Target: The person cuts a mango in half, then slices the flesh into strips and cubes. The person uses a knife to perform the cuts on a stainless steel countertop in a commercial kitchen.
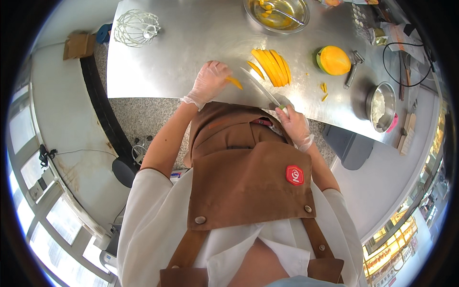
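My left hand (212, 79), in a clear plastic glove, pinches a thin mango slice (235, 82) just above the steel table. In my gloved right hand (294, 123) is a knife (263, 88), gripped by its pale handle at the table's front edge. Its blade slants up and left, with the tip near a single loose mango slice (255, 70). Right of that lies a fanned row of mango slices (271, 67). A mango half (333, 60), orange flesh up with some green skin at its side, rests farther right.
A metal peeler (354, 70) lies beside the mango half, near small mango scraps (324, 92). At the back stands a steel bowl (247, 9) with a spoon and mango bits. A whisk head (137, 28) is at far left. A steel bowl (391, 123) holding something white stands right.
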{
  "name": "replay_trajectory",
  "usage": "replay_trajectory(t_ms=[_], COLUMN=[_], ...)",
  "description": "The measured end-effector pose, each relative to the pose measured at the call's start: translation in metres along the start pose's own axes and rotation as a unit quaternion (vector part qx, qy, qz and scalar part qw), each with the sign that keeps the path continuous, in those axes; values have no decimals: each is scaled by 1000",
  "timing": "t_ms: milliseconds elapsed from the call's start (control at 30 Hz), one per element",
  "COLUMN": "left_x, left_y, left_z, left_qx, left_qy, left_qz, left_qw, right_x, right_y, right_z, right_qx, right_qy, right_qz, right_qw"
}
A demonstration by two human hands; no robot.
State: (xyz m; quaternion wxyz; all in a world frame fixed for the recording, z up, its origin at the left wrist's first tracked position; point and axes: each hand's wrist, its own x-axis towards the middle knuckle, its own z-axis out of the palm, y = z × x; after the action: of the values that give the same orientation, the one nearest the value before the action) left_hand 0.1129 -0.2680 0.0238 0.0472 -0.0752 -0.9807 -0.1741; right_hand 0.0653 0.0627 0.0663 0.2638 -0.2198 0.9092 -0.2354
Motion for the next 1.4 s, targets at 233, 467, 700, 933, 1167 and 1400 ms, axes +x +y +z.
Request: replay_trajectory(t_ms=[233,467,700,933,1167,1400], left_x=[9,8,57,93,85,76], left_y=[12,-1,-19,9,4,6], left_z=[35,41,15,26,19,27], left_qx=[26,48,75,-7,-64,-81], left_qy=[162,205,151,18,-13,9], left_qz=[-171,-184,-49,84,71,59], left_qw=[972,960,984,996,995,995], right_x=[0,-22,-47,-70,-68,-66], right_y=[7,21,29,23,4,-2], right_z=[2,-5,-12,4,-1,-21], right_qx=[46,72,87,38,4,-89], right_qy=[16,-3,23,75,101,113], right_qz=[-1,36,93,156,149,124], right_qw=[999,997,992,984,984,982])
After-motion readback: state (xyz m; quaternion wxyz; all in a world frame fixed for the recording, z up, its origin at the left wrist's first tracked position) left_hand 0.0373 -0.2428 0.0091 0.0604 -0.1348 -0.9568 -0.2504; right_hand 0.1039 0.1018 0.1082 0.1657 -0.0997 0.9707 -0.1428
